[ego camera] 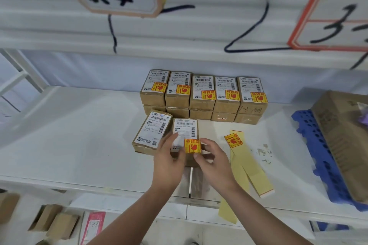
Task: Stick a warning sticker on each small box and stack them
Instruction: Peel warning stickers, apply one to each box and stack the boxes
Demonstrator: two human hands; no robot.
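While our left hand (169,157) steadies the near small box (186,135) with loose fingers, our right hand (212,160) pinches the yellow warning sticker (192,146) onto its near label corner. An unstickered box (152,132) sits just left; stickered stacks (203,95) stand farther back, and the backing strip (245,157) lies right.

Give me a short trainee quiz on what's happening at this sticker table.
1. True or false: the box under both hands already carries a sticker.
2. How many stickered boxes top the back row? A) three B) five C) seven
3. Which front box has no sticker yet?

Key:
1. True; the left hand and right hand are at it, the sticker at the label's near edge.
2. B.
3. The left box, beside the one being handled. One sticker remains on the strip.
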